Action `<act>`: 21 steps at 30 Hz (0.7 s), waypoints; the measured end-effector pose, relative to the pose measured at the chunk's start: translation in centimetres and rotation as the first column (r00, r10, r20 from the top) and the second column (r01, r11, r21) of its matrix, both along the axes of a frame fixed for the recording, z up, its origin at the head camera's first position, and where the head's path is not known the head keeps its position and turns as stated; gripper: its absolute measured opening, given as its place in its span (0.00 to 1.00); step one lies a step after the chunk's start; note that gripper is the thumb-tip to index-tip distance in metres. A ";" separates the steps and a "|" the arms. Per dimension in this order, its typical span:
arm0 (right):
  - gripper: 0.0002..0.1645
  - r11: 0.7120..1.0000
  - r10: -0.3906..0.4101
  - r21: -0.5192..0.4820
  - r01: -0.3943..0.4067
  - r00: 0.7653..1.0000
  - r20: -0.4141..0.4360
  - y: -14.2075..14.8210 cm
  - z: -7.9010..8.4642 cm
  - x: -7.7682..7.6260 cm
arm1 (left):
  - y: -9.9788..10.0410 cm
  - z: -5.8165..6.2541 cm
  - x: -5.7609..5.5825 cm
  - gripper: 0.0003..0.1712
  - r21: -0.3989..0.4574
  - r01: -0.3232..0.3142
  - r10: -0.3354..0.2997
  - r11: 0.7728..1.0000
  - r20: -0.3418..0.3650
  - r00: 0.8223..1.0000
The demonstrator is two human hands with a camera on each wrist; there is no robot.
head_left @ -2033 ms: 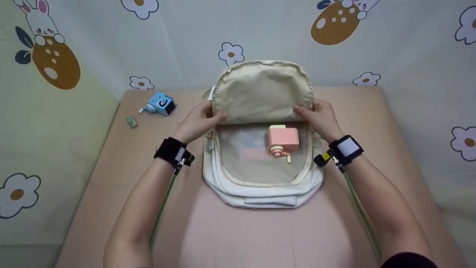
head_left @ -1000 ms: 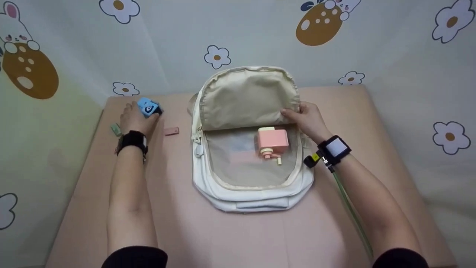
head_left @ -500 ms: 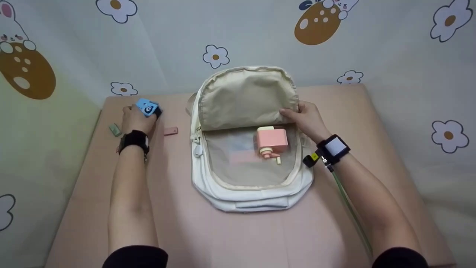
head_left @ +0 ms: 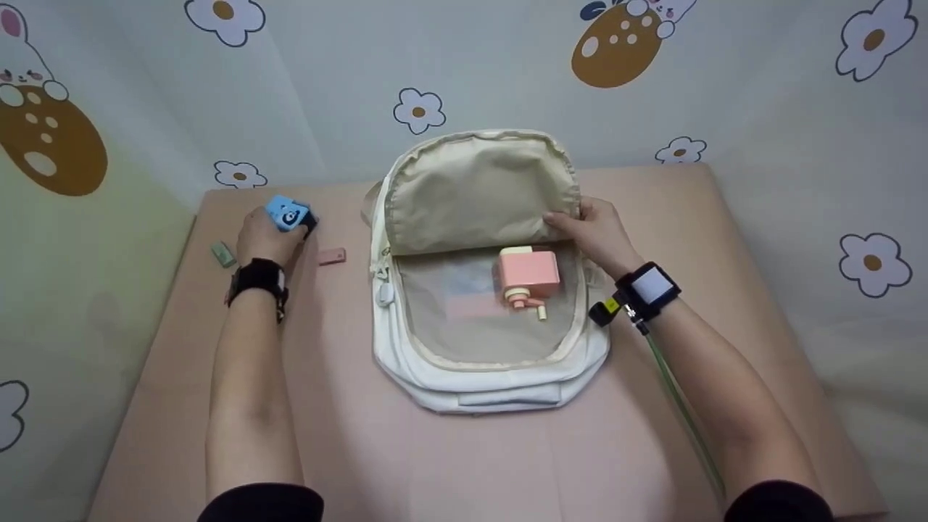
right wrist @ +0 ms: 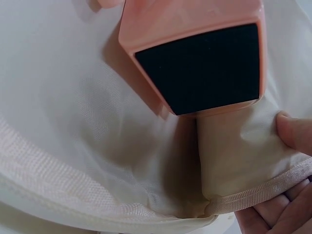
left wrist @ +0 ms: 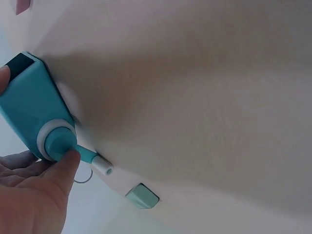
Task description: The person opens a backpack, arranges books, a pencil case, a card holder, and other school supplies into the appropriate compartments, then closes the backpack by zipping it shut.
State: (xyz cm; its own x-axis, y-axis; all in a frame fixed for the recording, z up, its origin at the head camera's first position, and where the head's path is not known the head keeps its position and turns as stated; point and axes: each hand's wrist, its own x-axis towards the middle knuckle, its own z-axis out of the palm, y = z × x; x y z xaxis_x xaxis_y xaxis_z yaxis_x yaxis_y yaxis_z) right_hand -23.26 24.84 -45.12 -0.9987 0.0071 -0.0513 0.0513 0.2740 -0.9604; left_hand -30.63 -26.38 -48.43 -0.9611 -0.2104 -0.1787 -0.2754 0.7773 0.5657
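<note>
A white backpack (head_left: 500, 388) lies in the middle with its front flap (head_left: 478, 196) folded up. Between thumb and fingers, my right hand (head_left: 605, 228) pinches the flap's right edge; the right wrist view shows the thumb on its inner side. In the open compartment rests a pink crank pencil sharpener (head_left: 529, 270), its dark base facing the right wrist camera (right wrist: 204, 68). At the table's back left, my left hand (head_left: 264, 235) grips a blue crank pencil sharpener (head_left: 284, 210) with a panda picture. Its crank (left wrist: 87, 154) points away beneath the index finger in the left wrist view.
A green eraser (head_left: 223, 254) lies left of my left hand. A pink eraser (head_left: 332, 257) sits between that hand and the backpack. Behind the table (head_left: 464, 464) hangs a cloth backdrop (head_left: 326, 94) printed with flowers and rabbits.
My left hand has left the flap, moved left and taken hold of the blue pencil sharpener. The pink eraser has come into view. My right hand keeps its hold on the flap.
</note>
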 end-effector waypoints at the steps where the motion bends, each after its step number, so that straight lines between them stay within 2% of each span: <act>1: 0.25 1.000 0.002 -0.001 -0.002 1.000 0.000 0.0 0.0 0.0 | 0.0 0.1 0.2 0.44 0.006 0.001 -0.001 1.000 -0.003 1.000; 6: 0.25 1.000 0.005 -0.003 -0.005 1.000 0.003 0.0 -0.1 -0.1 | 0.1 0.6 1.3 0.46 0.042 0.030 -0.027 0.999 -0.064 0.998; 10: 0.25 1.000 -0.003 0.016 0.003 1.000 0.008 0.2 -0.1 0.0 | 0.5 1.3 2.5 0.47 0.044 0.123 -0.116 0.991 -0.143 0.983; 14: 0.26 0.999 -0.017 0.044 0.017 1.000 0.006 0.2 0.0 0.0 | 1.1 2.2 4.3 0.49 0.034 0.235 -0.222 0.971 -0.218 0.950; 21: 0.27 0.998 -0.030 0.063 0.029 1.000 0.006 -0.1 0.2 -0.1 | 2.0 4.0 8.2 0.50 0.008 0.349 -0.327 0.937 -0.334 0.884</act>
State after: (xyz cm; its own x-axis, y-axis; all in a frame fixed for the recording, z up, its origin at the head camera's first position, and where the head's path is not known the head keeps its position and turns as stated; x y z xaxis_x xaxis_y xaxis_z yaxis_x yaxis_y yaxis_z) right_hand -23.35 24.69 -44.97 -0.9976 0.0400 -0.0567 0.0668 0.3322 -0.9408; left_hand -22.48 -24.36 -44.43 -0.9788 0.1387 0.1510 0.2034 0.7485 0.6312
